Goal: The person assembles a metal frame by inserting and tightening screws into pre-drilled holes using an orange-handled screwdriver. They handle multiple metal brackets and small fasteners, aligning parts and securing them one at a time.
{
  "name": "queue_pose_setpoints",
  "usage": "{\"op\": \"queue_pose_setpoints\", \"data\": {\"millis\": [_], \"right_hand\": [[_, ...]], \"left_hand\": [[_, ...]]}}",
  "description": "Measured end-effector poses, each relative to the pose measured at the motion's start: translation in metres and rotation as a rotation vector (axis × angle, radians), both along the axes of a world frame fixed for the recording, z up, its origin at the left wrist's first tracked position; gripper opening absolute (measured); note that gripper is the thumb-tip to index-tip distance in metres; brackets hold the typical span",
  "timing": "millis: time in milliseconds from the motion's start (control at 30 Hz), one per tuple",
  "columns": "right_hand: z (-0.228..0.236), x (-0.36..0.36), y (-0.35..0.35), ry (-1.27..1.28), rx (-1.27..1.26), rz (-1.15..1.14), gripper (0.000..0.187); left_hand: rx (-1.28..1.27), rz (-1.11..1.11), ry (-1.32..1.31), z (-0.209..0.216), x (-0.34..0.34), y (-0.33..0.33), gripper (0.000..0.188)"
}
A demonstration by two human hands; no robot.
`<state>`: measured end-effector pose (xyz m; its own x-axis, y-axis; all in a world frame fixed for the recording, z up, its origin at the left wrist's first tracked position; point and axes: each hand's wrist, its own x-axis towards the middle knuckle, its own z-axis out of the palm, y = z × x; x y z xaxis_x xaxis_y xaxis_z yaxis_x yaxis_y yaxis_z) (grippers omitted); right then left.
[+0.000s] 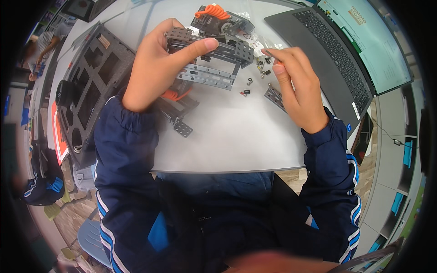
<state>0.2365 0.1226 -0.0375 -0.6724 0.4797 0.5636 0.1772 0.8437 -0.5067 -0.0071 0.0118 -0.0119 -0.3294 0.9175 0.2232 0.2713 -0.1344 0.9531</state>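
Note:
My left hand (pixel 152 68) is closed around a grey metal frame (pixel 207 76) built from slotted beams and perforated plates, raised over the table, thumb along its top. To its right, my right hand (pixel 298 86) pinches a small thin grey piece (pixel 268 53) between thumb and fingers; its exact kind is too small to make out. Below the right fingers lie small screws and black spacers (pixel 250 82) and a perforated metal bar (pixel 274 97). Behind the frame sits a black motorised assembly with an orange coiled cable (pixel 213 12). Another metal part with a perforated plate (pixel 183 129) lies below my left wrist.
A laptop (pixel 314 43) stands open at the right of the white table (pixel 236 145). On the left lies a case with cut-out grey foam (pixel 114 68). Clear plastic bags (pixel 259 36) rest beyond the frame. Another person (pixel 43 48) is at the far left.

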Motion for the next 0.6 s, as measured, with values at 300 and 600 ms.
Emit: {"op": "queue_pose_setpoints", "data": {"millis": [300, 600], "right_hand": [[0.002, 0.0055, 0.0023, 0.148, -0.402, -0.008, 0.013], [0.0002, 0.0058, 0.0067, 0.161, -0.433, 0.147, 0.02]], "left_hand": [[-0.054, -0.015, -0.071, 0.011, -0.0012, -0.0059, 0.032], [-0.043, -0.004, -0.068, 0.0101, -0.0015, -0.0052, 0.031]]}}
